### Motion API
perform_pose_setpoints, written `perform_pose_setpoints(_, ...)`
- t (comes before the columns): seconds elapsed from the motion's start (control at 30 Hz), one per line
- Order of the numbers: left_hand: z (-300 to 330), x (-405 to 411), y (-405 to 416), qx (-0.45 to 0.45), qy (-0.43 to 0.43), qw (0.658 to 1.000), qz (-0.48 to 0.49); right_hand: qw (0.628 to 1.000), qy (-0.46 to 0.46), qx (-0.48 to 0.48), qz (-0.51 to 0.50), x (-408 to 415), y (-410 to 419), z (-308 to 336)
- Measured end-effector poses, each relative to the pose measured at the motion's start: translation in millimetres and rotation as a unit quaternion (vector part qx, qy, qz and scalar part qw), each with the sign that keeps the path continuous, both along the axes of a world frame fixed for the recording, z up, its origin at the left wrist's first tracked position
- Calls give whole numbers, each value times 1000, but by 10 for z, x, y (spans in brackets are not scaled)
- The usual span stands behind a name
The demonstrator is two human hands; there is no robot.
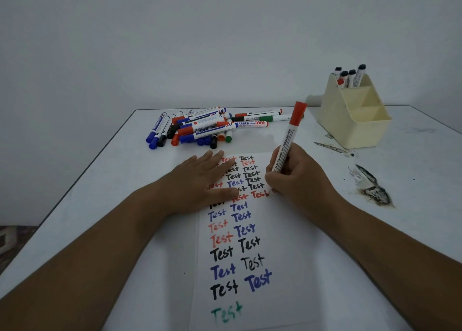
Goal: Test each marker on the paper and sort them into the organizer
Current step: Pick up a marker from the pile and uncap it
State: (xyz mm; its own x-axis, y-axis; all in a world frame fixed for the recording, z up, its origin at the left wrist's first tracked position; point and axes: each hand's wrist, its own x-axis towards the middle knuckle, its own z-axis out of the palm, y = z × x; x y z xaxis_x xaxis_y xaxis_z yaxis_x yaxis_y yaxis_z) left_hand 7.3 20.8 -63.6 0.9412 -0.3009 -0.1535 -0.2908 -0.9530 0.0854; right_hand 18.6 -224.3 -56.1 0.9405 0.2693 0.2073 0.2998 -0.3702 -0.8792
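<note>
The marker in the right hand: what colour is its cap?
Red, posted on the marker tail; clearest in the head view.

White desk (95,205) fills the lower frame. Paper (280,230) with rows of "Test" at centre, marker pile (200,128) at upper centre, cream organizer (355,121) at upper right. Dark scorched-looking stains (375,188) at right of the paper.

White surface (105,205) bearing dark scorched patches (373,189) at its right side, set against a plain pale wall (175,43).
</note>
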Motion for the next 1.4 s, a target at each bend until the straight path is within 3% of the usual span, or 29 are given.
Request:
perform_pose_setpoints(0.47,4,-24,-15,-27,-1,1000,4,997,-60,28,-38,98,-116,44)
perform_pose_setpoints(0.6,85,-119,-71,-165,-7,985,58,978,-171,-108,-58,194,-212,31)
perform_pose_setpoints(0.77,228,-202,-193,-274,-152,946,80,889,-342,-284,-110,285,-225,49)
perform_pose_setpoints(0.9,257,-212,-251,-218,-260,941,12,850,-390,-330,-130,255,-207,32)
perform_pose_setpoints(1.03,230,-165,-279,-120,-293,948,-32,840,-410,-333,-121,219,-156,30)
perform_pose_setpoints(1.23,295,-116,-346,-97,-166,980,48,825,-445,-331,-109,165,-90,25)
perform_pose_setpoints(1.4,285,-129,-370,-85,-131,986,49,815,-458,-340,-99,180,-85,4)
